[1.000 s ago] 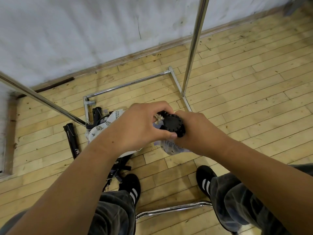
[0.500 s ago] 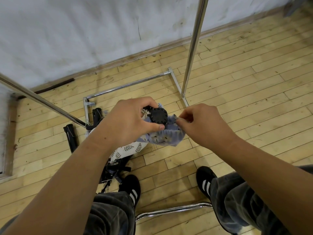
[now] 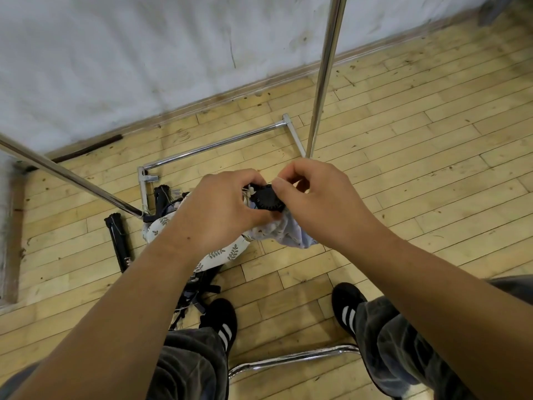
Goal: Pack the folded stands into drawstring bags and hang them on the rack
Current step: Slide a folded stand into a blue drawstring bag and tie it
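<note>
Both hands are at frame centre, held over the floor (image 3: 403,168), between the rack's legs.

Left hand (image 3: 222,209): fingers curled tight, gripping the bag (image 3: 285,233) at its neck. The thumb is tucked under the cap of the stand (image 3: 266,199).

Right hand (image 3: 320,200): fingers curled, forefinger tip on the cap's edge. Thumb and forefinger pinch the bag rim right beside it. Can't tell whether a cord sits in that pinch.

The stand is mostly inside the bag. Only its black ribbed round cap shows, poking out of the mouth between the two hands. The bag is pale lilac cloth, bunched up, sagging toward 5 o'clock under the right palm. A bit of white cord (image 3: 247,194) shows at the left fingertips, touching the cap at its 9 o'clock.

Rack (image 3: 326,73), chrome:
- upright pole runs from the hands to 12 o'clock
- slanted tube comes in from the 9 o'clock edge
- base bar lies on the floor at 11 o'clock
- curved foot tube at 6 o'clock, between the shoes (image 3: 220,321)

At 7–8 o'clock of the hands, partly under the left forearm, a white leaf bag (image 3: 222,252) lies on the floor. Black gear and straps stick out of it at both ends. Just beside it at 9 o'clock a spare stand (image 3: 119,243) lies flat on the boards, folded and apart from the bag.

The wall (image 3: 144,53) fills the 10–12 o'clock part of the frame, with skirting along its foot. The person stands with feet apart, dark jeans, black shoes with white stripes.
</note>
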Demonstrator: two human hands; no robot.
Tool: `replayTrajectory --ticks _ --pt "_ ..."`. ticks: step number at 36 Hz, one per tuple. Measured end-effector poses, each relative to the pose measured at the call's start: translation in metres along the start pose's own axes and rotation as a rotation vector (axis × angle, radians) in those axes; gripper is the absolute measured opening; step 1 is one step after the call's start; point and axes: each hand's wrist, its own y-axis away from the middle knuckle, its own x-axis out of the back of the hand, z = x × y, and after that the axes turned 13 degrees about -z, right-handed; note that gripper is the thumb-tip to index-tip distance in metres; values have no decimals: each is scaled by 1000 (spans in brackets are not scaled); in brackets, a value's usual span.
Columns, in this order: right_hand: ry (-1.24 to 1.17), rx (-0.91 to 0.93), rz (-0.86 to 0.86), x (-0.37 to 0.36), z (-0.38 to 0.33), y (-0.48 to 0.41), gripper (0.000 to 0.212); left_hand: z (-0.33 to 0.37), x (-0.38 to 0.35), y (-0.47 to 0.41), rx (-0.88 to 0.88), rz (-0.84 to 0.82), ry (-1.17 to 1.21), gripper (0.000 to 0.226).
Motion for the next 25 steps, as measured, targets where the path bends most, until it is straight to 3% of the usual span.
replayTrajectory --ticks 5,8,11,16,21,25 --pt "-62 -26 -47 -3 -11 -1 13 1 -5 -4 -9 -13 -15 35" --pt "-150 -63 -101 -3 -16 -1 14 3 -7 -4 -8 11 -43 19" --pt "-271 -81 -181 -1 -19 1 16 2 -8 -6 12 45 -78 28" --pt "-306 -118 -265 7 -16 1 27 -6 -8 -7 3 76 -56 21" --pt "-299 -163 -189 11 -15 -1 27 -7 -6 -6 -15 9 25 29" --pt "-195 -142 -165 9 -15 -1 24 -4 -2 -5 -18 -77 155 18"
